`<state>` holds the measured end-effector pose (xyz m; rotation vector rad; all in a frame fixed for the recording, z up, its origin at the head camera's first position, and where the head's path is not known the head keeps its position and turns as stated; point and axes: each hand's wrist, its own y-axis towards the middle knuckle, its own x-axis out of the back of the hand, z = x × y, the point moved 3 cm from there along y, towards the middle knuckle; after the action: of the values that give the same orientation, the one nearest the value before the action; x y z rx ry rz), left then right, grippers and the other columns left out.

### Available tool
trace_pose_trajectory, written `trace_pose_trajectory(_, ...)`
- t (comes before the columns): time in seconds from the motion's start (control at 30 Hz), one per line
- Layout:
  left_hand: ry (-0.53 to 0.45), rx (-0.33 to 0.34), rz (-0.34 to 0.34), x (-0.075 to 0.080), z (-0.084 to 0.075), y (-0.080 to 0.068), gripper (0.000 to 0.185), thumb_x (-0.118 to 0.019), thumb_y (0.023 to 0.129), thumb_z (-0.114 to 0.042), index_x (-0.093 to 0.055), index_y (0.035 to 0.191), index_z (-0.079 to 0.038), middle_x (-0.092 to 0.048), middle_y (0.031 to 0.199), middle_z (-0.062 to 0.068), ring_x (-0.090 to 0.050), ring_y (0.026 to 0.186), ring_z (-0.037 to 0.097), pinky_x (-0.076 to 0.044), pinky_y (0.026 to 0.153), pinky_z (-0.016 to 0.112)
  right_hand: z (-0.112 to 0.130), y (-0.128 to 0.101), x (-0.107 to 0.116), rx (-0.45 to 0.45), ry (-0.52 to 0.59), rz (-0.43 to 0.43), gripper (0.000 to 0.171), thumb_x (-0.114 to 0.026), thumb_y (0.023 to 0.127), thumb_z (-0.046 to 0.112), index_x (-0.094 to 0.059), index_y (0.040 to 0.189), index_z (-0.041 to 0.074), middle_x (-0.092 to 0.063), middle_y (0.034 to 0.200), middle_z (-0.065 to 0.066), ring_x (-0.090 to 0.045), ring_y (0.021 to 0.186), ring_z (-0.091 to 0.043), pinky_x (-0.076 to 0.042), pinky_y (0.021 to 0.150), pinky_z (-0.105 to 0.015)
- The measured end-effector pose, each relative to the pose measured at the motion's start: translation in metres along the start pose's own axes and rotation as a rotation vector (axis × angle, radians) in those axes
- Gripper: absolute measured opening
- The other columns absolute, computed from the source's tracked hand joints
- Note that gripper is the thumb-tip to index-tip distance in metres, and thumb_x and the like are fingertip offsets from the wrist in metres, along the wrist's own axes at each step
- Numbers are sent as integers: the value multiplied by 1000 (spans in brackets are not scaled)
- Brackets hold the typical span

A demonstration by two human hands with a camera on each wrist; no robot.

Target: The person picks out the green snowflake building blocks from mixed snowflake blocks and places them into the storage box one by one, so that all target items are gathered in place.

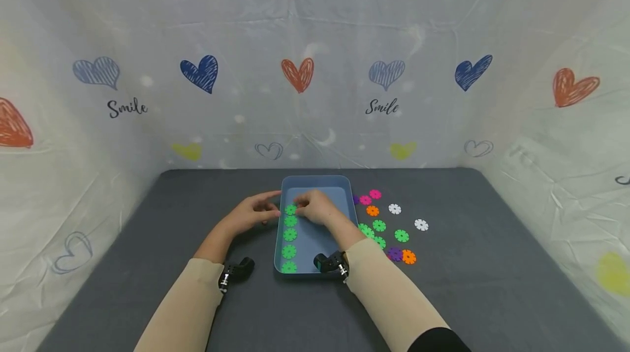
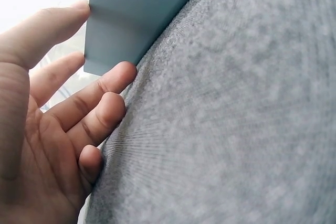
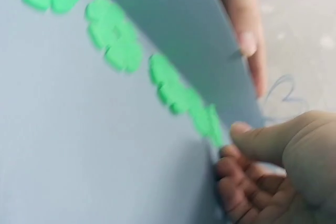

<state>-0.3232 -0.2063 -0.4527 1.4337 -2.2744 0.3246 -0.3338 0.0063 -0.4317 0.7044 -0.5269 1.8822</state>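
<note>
Right hand [image 1: 315,207] is pinching the top green plastic flower disc [image 1: 291,210] in the row along the left inner wall of the shallow blue plastic tray [image 1: 315,182] on the grey bench [image 1: 147,221]. Left hand [image 1: 251,212], fingers [image 2: 100,93] relaxed, is touching the wall outside. Risk: a nudge is likely scattering the row, or the tray is sliding.

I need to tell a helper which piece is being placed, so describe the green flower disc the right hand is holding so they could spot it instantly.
Find the blue tray in the middle of the dark grey table. A column of green discs runs along its left wall. The one meant is the green disc at the far end of that column, the only one pinched by the right hand, while the left hand rests against the tray's outer wall.
</note>
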Motion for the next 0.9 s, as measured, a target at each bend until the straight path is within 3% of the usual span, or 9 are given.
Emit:
trace_pose_trajectory(0.17, 7, -7, -2, -1, 2, 5, 66, -72, 99, -24, -43, 156, -7, -69, 109, 12, -63, 89, 25, -52, 77, 41, 7, -12, 12, 13, 43, 83, 46, -66, 100, 9, -57, 145, 1, -66, 125, -17, -64, 110, -30, -51, 92, -44)
trace_pose_trajectory(0.3, 15, -3, -18, -1, 6, 5, 66, -73, 99, -24, -44, 156, -8, -69, 109, 13, -63, 90, 26, -52, 77, 41, 11, -32, 29, 31, 109, 95, 46, -62, 104, 16, -55, 148, 5, -63, 132, -17, -62, 115, -31, -52, 91, -44)
trace_pose_trajectory(0.5, 34, 16, -31, 0, 5, 3, 66, -75, 97, -26, -46, 155, -10, -69, 110, 11, -64, 91, 23, -53, 78, 39, 1, -70, 66, 72, 274, 35, 42, -65, 103, 15, -60, 143, 6, -67, 117, -11, -67, 109, -34, -53, 93, -47)
trace_pose_trajectory(0.6, 37, 13, -32, 1, 5, 2, 67, -74, 97, -27, -46, 155, -11, -69, 111, 11, -64, 93, 22, -53, 79, 38, -11, -84, 85, 70, 326, -9, 43, -68, 100, 12, -61, 141, 3, -67, 105, -10, -66, 102, -42, -54, 85, -49)
trace_pose_trajectory(0.7, 39, 3, -36, 2, 5, 3, 66, -73, 98, -26, -45, 156, -10, -69, 112, 12, -64, 95, 22, -53, 80, 39, -27, -92, 102, 51, 314, -57, 42, -70, 98, 11, -62, 138, 1, -63, 92, -10, -61, 85, -43, -52, 73, -45)
trace_pose_trajectory(0.8, 40, 2, -35, 2, 7, 3, 66, -73, 98, -26, -45, 156, -9, -69, 111, 13, -63, 93, 24, -52, 79, 40, -47, -97, 112, -3, 226, -87, 39, -73, 95, 10, -65, 132, -1, -55, 82, -6, -51, 71, -30, -45, 66, -39)
trace_pose_trajectory(0.9, 40, 12, -30, -1, 8, 3, 67, -73, 98, -26, -45, 156, -9, -69, 111, 12, -63, 92, 24, -52, 79, 39, -69, -101, 110, -113, 119, -18, 36, -77, 90, 6, -68, 125, 1, -48, 75, -3, -42, 65, -18, -40, 63, -34)
